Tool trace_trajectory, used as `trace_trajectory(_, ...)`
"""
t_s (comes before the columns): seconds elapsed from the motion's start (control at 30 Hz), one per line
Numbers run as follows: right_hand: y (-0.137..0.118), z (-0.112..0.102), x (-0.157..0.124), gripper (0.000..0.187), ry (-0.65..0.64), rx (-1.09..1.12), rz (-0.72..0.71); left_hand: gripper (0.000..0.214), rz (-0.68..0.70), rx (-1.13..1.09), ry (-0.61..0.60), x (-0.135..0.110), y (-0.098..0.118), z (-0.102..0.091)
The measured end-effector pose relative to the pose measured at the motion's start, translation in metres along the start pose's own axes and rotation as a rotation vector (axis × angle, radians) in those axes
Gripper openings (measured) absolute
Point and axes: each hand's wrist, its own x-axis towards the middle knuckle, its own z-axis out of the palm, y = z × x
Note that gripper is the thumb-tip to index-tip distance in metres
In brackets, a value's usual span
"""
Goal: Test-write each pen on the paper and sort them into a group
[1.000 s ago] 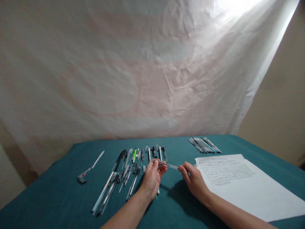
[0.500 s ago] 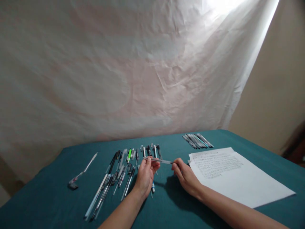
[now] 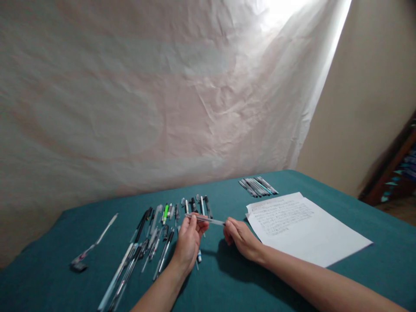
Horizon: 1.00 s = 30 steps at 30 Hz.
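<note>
Both my hands hold one clear pen (image 3: pixel 208 220) level above the teal table (image 3: pixel 227 286). My left hand (image 3: pixel 187 242) pinches its left end between thumb and fingers. My right hand (image 3: pixel 238 238) grips the right end with curled fingers. Just behind and left of my left hand lies a spread of several loose pens (image 3: pixel 156 234), black, clear and one green. A pen cap or short pen piece (image 3: pixel 199 256) lies under my left hand.
A written white sheet of paper (image 3: pixel 302 225) lies right of my hands. A neat bundle of pens (image 3: pixel 258 186) sits behind it. A lone white pen with a dark end (image 3: pixel 92 247) lies far left. A wrinkled white cloth hangs behind the table.
The view has swung to the right, so everything sits further left in the frame. Both hands keep the same hold on the clear pen.
</note>
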Motion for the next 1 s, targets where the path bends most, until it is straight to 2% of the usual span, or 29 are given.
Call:
trace_trajectory(0.07,0.0007,0.0014,0.0005,0.042,0.006,0.063,0.016,0.021,0.0,-0.002,0.02,-0.0004,0.0002,0.0001)
trace_trajectory(0.13,0.0004,0.0026,0.0002,0.031,0.045,0.087,0.016,0.02,0.006,-0.005,0.045,-0.0007,0.0001,-0.0004)
trace_trajectory(0.2,-0.0001,0.0037,-0.0006,0.02,0.092,0.06,0.007,0.019,0.017,-0.003,0.055,-0.0011,0.0,-0.001)
trace_trajectory(0.33,-0.0006,0.0046,-0.0018,0.014,0.128,-0.034,-0.006,0.019,0.019,-0.006,0.059,-0.0024,-0.0001,-0.001)
trace_trajectory(0.5,-0.0011,0.0016,-0.0018,0.025,0.122,-0.119,0.008,0.021,0.026,0.0,0.042,-0.004,-0.0013,0.0001)
trace_trajectory(0.67,-0.0003,0.0011,-0.0009,0.044,0.052,-0.021,0.04,0.021,0.028,0.01,0.038,-0.0022,-0.0002,0.0004)
trace_trajectory(0.83,-0.0039,0.0013,-0.0022,0.028,0.115,-0.017,-0.008,0.02,0.036,-0.011,0.087,-0.0008,0.0019,-0.0006)
trace_trajectory(1.0,-0.0032,0.0013,-0.0022,0.037,0.087,-0.04,-0.005,0.024,0.026,-0.009,0.05,-0.0019,0.0017,-0.0006)
